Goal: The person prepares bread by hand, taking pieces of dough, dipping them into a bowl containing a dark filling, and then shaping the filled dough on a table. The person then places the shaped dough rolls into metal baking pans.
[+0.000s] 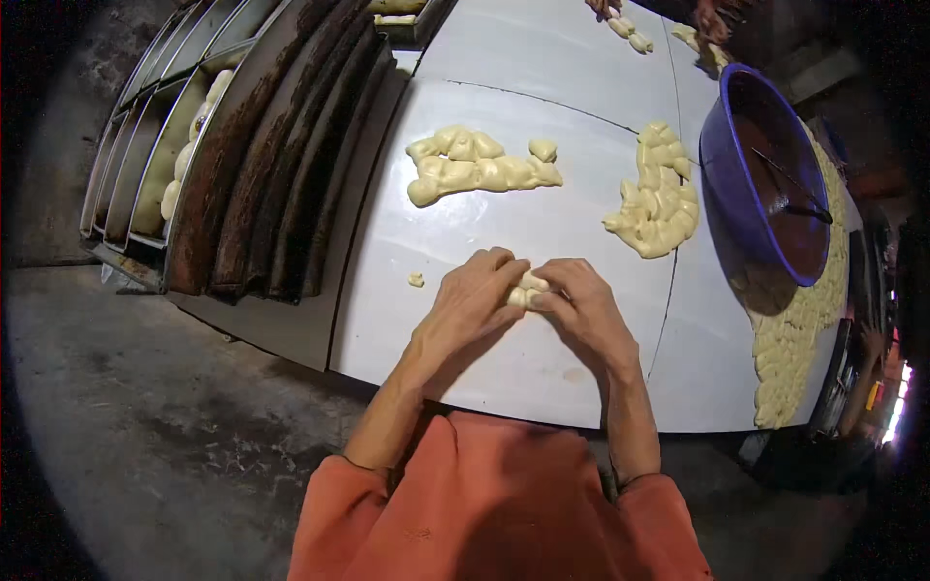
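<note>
Near the front of the white tabletop, my left hand [481,290] and my right hand [579,295] close in from both sides on a small lump of pale dough [526,291]. Fingers of both hands curl over it, so only its middle shows between them. A tiny scrap of dough [416,279] lies to the left of my left hand. Beyond my hands rests a long cluster of dough pieces [484,172], with one separate piece [542,149] at its right end. Another pile of dough pieces [656,205] sits farther right.
A purple basin [715,145] holding brown filling and a dark utensil stands at the right. Beside it spreads a broad layer of dough pieces [790,358]. Metal baking pans [155,155] and dark curved slabs [232,165] are stacked left. Another person's hand [715,24] works at the far edge.
</note>
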`<action>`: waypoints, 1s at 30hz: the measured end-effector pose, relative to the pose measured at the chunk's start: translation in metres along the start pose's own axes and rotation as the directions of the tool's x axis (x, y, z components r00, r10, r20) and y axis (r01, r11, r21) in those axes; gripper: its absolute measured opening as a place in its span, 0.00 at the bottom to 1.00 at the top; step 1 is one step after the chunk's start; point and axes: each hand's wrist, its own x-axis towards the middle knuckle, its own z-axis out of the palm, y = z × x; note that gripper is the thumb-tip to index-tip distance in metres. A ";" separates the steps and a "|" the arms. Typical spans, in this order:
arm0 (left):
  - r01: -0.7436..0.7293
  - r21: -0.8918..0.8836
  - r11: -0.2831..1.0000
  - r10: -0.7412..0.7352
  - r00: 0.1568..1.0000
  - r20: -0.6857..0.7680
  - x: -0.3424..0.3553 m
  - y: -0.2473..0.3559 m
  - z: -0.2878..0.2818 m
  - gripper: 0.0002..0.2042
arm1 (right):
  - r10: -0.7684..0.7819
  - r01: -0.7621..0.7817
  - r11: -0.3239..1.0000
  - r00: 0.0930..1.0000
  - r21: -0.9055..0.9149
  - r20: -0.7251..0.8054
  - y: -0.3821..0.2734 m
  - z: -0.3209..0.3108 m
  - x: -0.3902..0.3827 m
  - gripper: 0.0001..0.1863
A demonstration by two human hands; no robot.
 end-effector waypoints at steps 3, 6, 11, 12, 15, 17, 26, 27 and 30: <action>0.069 -0.017 0.997 -0.068 0.995 0.071 0.002 0.001 -0.002 0.18 | 0.113 -0.112 0.993 0.994 0.036 -0.009 0.001 -0.002 -0.004 0.15; 0.017 -0.010 1.000 -0.016 0.998 0.058 0.003 -0.008 0.002 0.18 | 0.080 -0.079 0.997 0.994 0.017 -0.071 0.007 0.002 -0.004 0.14; 0.037 0.005 0.999 -0.037 0.998 0.044 0.003 -0.003 0.005 0.19 | -0.037 0.039 0.995 0.999 -0.092 0.021 -0.002 0.015 -0.003 0.19; 0.039 0.001 0.999 -0.039 0.998 0.046 0.004 -0.003 0.005 0.20 | -0.070 0.073 0.979 0.997 -0.192 0.021 -0.009 0.012 -0.003 0.20; 0.045 -0.026 0.999 -0.043 0.997 0.063 0.000 -0.001 -0.004 0.24 | -0.088 0.086 0.956 0.996 -0.281 0.008 -0.005 0.011 -0.002 0.21; 0.077 -0.115 0.990 -0.064 0.992 0.113 0.000 0.000 -0.013 0.28 | -0.003 -0.004 0.992 0.998 -0.122 -0.060 0.012 0.003 0.006 0.21; 0.013 0.017 1.000 -0.007 0.962 -0.274 0.077 -0.018 -0.008 0.20 | -0.125 0.011 0.944 0.937 -0.330 -0.326 0.042 -0.013 0.162 0.19; -0.003 0.070 0.998 0.024 0.954 -0.297 0.089 -0.021 0.000 0.20 | -0.132 0.023 0.916 0.960 -0.401 -0.247 0.045 -0.012 0.169 0.20; -0.021 0.224 0.974 0.073 0.971 -0.226 0.115 -0.016 0.009 0.15 | -0.016 -0.017 0.993 0.962 -0.119 -0.273 0.044 -0.022 0.173 0.17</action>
